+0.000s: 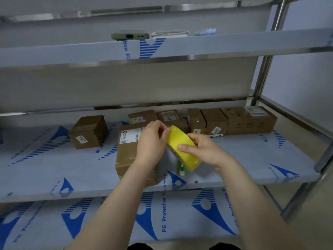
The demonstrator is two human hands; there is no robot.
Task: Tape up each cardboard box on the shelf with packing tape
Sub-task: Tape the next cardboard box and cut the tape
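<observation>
Right hand [203,150] grips the yellow tape roll [182,147], fingers wrapped over its outer face, thumb on the band. Left hand [153,139] has fingertips pinched together at the roll's upper edge; whether a tape end is between them, can't tell. Roll is tilted, held in the air just above the middle shelf [234,159], both forearms reaching in from below.

Taking the tape roll as landmark: directly left of it and partly behind the left hand lies the large cardboard box [129,150], flat on the shelf, white shipping label [130,136] on top, glossy tape on its near edge. Just under the roll, on the shelf, a small green-and-white object [181,169], mostly hidden, can't identify. Further left of the roll, well apart, a small box [88,131] sits turned at an angle, small white sticker on its front. Behind the roll, along the shelf's back, a row of small boxes [216,121] runs rightward, close together, several with labels. The last box [252,120] at the right end is wider.

Shelf surfaces are covered in white film with blue print. On the shelf above the roll, a green phone [130,35] lies at the front edge, a pale blurred item beside it. Steel upright [264,69] at right.
</observation>
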